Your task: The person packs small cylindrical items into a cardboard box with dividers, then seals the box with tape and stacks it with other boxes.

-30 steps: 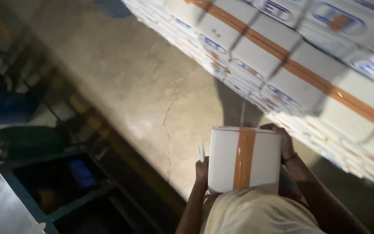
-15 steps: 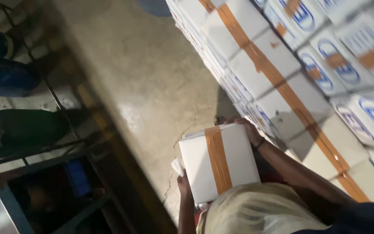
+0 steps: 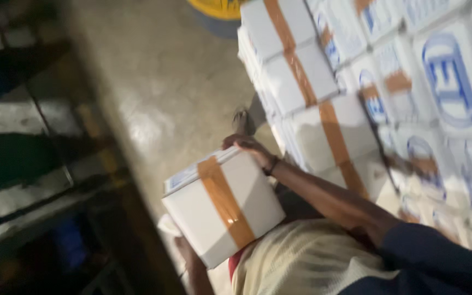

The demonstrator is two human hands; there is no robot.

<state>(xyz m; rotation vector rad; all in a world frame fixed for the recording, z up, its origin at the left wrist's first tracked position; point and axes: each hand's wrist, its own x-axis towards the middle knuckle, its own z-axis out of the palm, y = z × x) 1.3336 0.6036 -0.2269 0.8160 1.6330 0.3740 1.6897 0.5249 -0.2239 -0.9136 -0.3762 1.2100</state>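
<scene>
Both hands carry a taped white box [image 3: 222, 205]: right hand [image 3: 249, 147] fingers clamped on top, left hand [image 3: 184, 248] gripping underneath, beside stacked boxes [image 3: 323, 125].

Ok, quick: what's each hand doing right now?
Left hand: under the near bottom edge of the white taped box, supporting it; fingers mostly hidden.
Right hand: gripping the box's far top corner.

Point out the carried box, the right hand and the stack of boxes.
carried box [image 3: 206, 216], head view, white top face.
right hand [image 3: 248, 147], head view, knuckles at the box's far edge.
stack of boxes [image 3: 350, 128], head view, one box's white top.
</scene>
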